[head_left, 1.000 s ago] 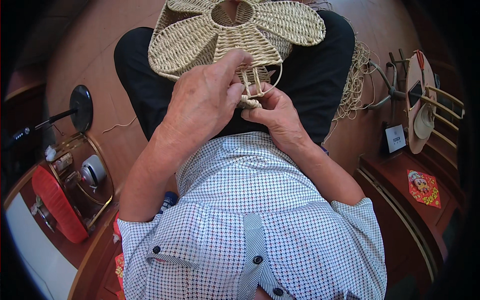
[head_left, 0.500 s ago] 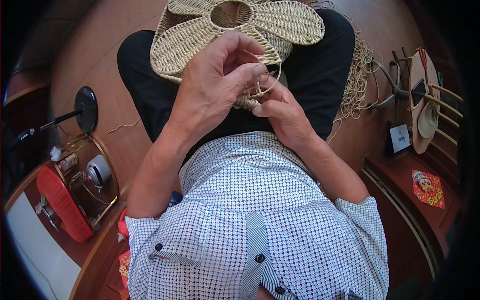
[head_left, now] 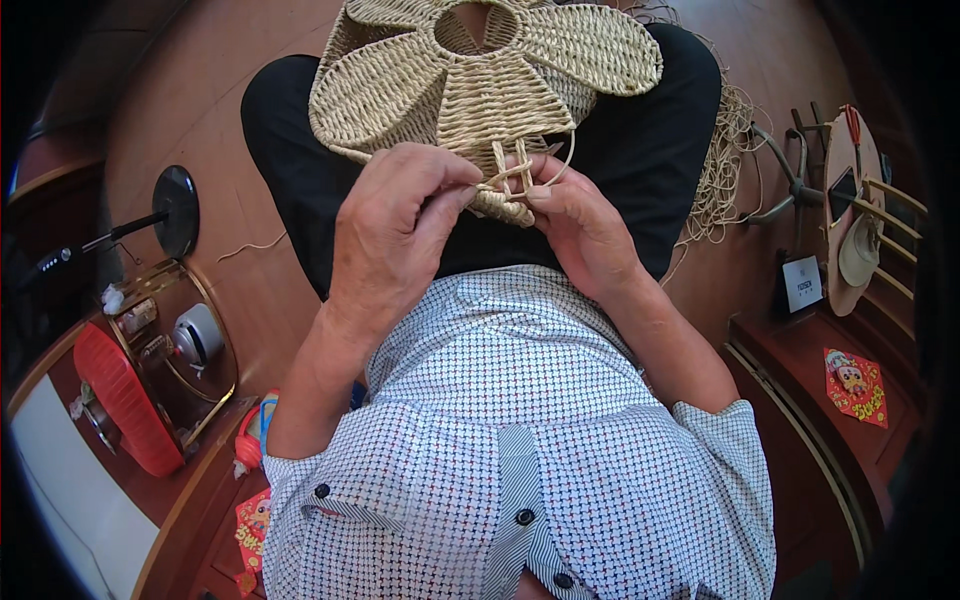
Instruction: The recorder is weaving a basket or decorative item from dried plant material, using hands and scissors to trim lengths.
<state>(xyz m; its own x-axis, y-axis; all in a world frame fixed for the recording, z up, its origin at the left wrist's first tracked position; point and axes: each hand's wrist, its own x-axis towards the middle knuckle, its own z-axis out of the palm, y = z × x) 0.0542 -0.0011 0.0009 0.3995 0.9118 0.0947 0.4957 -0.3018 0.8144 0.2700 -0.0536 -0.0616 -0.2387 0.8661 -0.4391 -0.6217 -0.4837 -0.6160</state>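
Observation:
A woven straw-coloured flower-shaped piece [head_left: 500, 100] with broad petals and a round hole rests on my lap between my knees. Its nearest petal ends in an unfilled gap crossed by a few upright cords [head_left: 513, 165], with a thick wrapped rim [head_left: 500, 207] below. My left hand [head_left: 395, 220] pinches at the cord on the left of this gap, fingertips together. My right hand [head_left: 585, 220] grips the rim from the right, thumb in front, other fingers partly hidden behind. A loose loop of cord [head_left: 573, 150] curves down from the petal's right corner toward my right fingers.
A tangled heap of cord [head_left: 728, 170] lies on the floor beyond my right knee. Right of it stand a metal-legged stand [head_left: 790, 185] and a round board [head_left: 842, 270] carrying a phone [head_left: 842, 190]. At left are a black round base [head_left: 177, 212] and a red mesh cover [head_left: 125, 400].
My left hand has dropped from over the petal to the rim's left side, uncovering the petal and its upright cords. The right hand keeps its grip, shifting slightly.

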